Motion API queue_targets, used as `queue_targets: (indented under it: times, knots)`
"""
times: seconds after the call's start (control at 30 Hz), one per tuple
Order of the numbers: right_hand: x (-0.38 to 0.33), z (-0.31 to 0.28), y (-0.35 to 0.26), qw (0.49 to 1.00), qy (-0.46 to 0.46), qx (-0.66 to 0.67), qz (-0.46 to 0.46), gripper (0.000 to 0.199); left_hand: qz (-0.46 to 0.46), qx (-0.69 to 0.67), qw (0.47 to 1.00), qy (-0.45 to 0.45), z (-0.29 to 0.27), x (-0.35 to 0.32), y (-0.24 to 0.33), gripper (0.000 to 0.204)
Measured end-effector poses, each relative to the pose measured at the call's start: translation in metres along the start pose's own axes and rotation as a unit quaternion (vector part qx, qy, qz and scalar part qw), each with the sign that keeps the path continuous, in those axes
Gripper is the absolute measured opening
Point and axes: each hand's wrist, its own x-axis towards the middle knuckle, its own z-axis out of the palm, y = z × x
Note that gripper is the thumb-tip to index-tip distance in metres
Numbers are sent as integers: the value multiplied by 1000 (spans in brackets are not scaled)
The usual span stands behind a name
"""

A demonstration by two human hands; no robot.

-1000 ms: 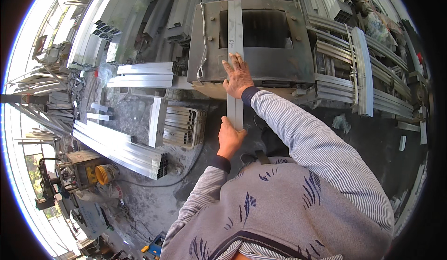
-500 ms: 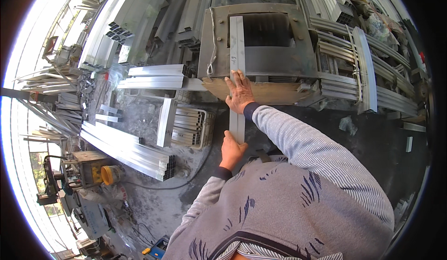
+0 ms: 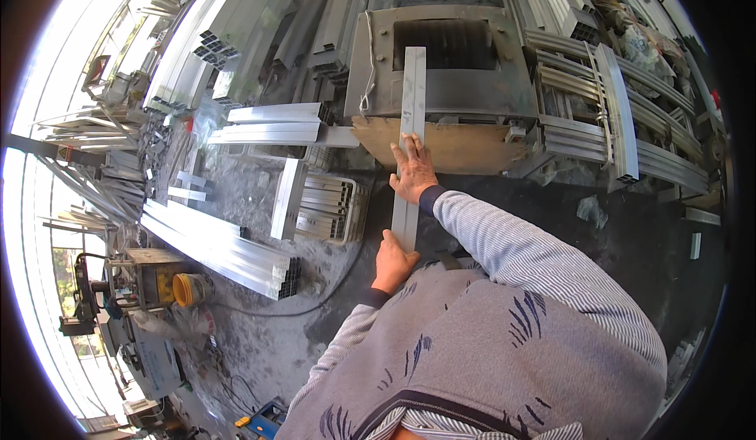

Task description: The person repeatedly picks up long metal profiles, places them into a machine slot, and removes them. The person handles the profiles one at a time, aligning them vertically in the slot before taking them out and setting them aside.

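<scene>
A long silver metal bar (image 3: 414,93) reaches from in front of my body to the machine's face, its far end over the lower edge of a dark opening. Around its near end my left hand (image 3: 394,262) is closed, the thumb lying across the top. Further up the bar, my right hand (image 3: 414,175) rests palm down, fingers spread over its upper face. Beneath the bar is a brown board (image 3: 465,147) fixed along the front of the grey metal machine (image 3: 449,97).
Stacked square metal tubes (image 3: 228,252) lie on the floor at left, near a crate (image 3: 358,211) of short bars. At right stands a rack of metal profiles (image 3: 579,137). A yellow bucket (image 3: 189,289) sits at far left; a cable crosses the floor.
The bar has slid back toward my body, its far end now lower across the dark opening. Both hands have moved back with it.
</scene>
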Motion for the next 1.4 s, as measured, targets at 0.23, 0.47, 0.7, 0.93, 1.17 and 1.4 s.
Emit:
queue_targets:
  times: [0.23, 0.47, 0.7, 0.93, 1.17, 1.4]
  knots:
    - [-35, 13, -10, 998, -53, 11, 10, 85, -22, -16, 1000, -15, 0, -36, -17, 62]
    - [-65, 27, 20, 921, 95, 259, 276, 64, -40, -33, 998, -17, -5, -55, -11, 60]
    - [-86, 50, 35, 613, -119, 662, 415, 38, -69, -174, 980, -72, 4, -43, -53, 47]
    - [-102, 55, 21, 804, -21, 475, 356, 52, -71, -382, 910, -143, -14, -46, -74, 61]
    - [-110, 44, 14, 845, -43, 399, 353, 59, -39, -391, 892, -223, 3, -31, -64, 57]
    - [-91, -2, 8, 958, -31, 118, 258, 80, -100, -436, 854, -266, 11, -33, -59, 51]
